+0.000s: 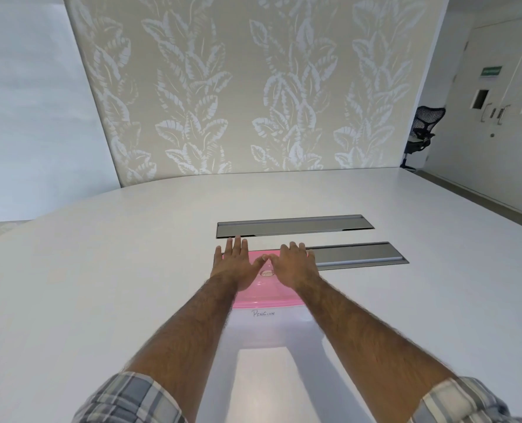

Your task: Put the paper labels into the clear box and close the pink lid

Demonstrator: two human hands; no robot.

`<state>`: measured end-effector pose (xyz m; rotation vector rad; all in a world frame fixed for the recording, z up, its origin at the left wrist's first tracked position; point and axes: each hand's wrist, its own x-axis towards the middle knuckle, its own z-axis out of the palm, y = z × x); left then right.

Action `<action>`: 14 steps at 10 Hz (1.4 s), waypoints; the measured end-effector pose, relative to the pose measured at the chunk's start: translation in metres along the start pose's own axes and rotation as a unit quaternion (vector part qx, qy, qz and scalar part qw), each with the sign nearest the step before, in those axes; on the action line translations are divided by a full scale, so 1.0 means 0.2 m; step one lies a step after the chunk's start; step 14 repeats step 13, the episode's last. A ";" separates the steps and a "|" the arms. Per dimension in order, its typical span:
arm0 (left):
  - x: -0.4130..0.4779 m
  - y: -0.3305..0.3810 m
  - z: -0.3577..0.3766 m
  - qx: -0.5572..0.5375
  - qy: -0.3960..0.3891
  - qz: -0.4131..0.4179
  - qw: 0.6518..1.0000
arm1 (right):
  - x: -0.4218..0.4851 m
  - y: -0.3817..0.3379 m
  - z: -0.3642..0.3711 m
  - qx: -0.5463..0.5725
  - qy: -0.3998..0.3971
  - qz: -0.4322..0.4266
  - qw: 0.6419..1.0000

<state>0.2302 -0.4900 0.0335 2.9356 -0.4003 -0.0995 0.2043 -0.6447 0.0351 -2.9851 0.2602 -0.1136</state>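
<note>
Bare tabletop (101, 270) extends to left, right and far edges. Raised obstacle toward near edge: clear box (266, 328) with pink lid (262, 296). Two grey hatches (293, 225) lie just beyond.

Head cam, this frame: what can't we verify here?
All head view:
Lid seal: the left hand and right hand lie flat on the pink lid, covering its far edge and corners.
Contents: the clear box wall is washed out against the white table; only one paper label, reading "Penguin", shows.
Oval sticker on the lid: too small to read.
Green sign, far right: blurred.
</note>
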 end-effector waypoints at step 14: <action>-0.21 -0.02 0.04 -0.006 -0.011 -0.011 1.000 | -0.19 0.06 0.02 0.049 -0.012 -0.046 0.998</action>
